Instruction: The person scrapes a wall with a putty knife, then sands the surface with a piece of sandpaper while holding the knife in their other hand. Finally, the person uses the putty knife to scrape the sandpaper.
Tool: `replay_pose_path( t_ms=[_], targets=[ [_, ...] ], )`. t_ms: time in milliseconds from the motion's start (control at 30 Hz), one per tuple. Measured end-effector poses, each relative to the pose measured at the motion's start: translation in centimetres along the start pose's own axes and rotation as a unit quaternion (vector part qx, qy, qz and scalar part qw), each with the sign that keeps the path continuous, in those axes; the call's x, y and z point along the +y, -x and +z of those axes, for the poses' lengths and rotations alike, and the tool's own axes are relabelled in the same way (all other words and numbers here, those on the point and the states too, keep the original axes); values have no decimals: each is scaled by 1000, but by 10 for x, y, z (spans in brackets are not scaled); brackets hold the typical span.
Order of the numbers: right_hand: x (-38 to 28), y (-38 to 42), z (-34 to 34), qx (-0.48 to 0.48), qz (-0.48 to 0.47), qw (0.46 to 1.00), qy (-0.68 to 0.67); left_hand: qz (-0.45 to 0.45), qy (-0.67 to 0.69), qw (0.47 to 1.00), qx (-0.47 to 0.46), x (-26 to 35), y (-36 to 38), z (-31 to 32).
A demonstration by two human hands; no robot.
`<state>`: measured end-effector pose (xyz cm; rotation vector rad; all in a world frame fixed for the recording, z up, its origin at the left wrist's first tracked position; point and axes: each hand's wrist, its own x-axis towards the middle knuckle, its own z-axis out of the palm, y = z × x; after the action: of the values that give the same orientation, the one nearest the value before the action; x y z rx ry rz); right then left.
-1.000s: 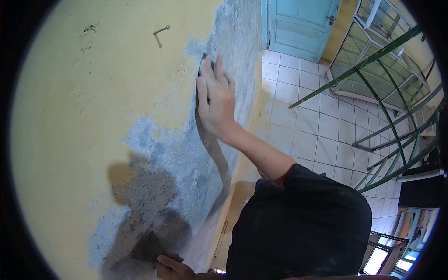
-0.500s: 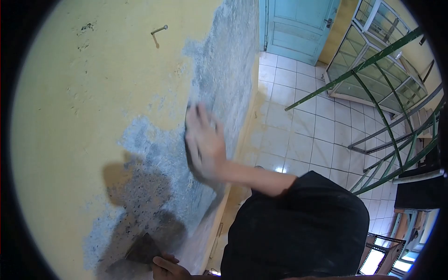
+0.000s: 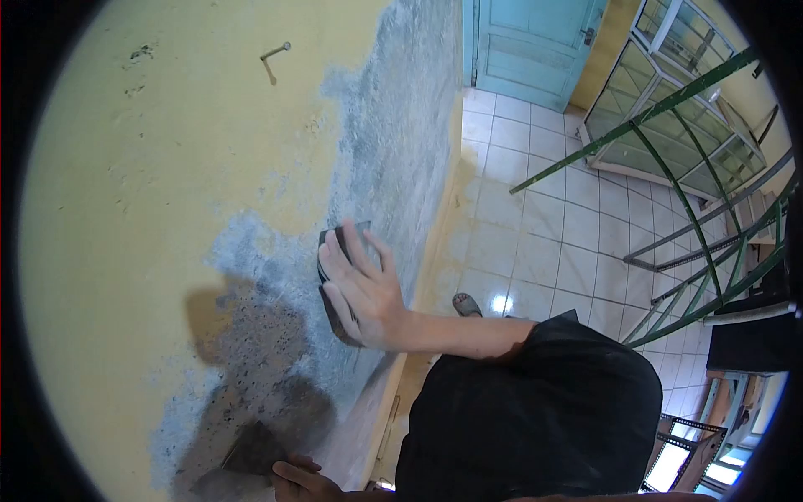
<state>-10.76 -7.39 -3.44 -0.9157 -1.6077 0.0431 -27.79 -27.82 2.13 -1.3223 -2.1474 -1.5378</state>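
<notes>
- Nearest, bottom edge: left hand (image 3: 294, 478) curled round the handle of a scraper (image 3: 251, 452); dark blade lies flat on the wall (image 3: 125, 251), low down.
- Black shirt (image 3: 535, 410) fills the lower right of the view.
- Right hand (image 3: 361, 289) w/ fingers spread flat, pressing a dark sanding pad (image 3: 333, 251) to the wall at mid height; pad edges show above and left of the fingers, rest hidden under the palm.
- Pad sits on the grey stripped patch (image 3: 393, 159), just beside the edge where yellow paint begins.
- Stripped band runs up and away along the wall base; open wall above the hand.
- Bent nail (image 3: 276, 50) sticks out of the yellow area, well above.
- Foot (image 3: 467, 304) on the tiled floor (image 3: 544, 243).
- Green metal frame (image 3: 669, 209) leans at right; blue door (image 3: 535, 42) at far end.
</notes>
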Motion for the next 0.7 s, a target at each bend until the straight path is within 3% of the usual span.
replay_pose_path(
  t_ms=[100,233,300,367,600,700],
  targets=[
    [34,-46,1,78,28,995,60,-2,21,1000,4,-4,1,-3],
    [46,-75,4,110,84,987,83,28,-24,999,-4,0,0,-5],
    [12,-39,7,110,72,989,61,49,-43,998,-4,2,0,-2],
    [-22,-7,-2,0,29,999,-19,10,-59,998,-2,5,1,-4],
    [29,-68,-4,66,42,990,121,12,-34,999,-8,-4,3,-10],
    [-2,-28,8,79,38,996,20,20,-38,999,-8,-3,3,-7]
  ],
)
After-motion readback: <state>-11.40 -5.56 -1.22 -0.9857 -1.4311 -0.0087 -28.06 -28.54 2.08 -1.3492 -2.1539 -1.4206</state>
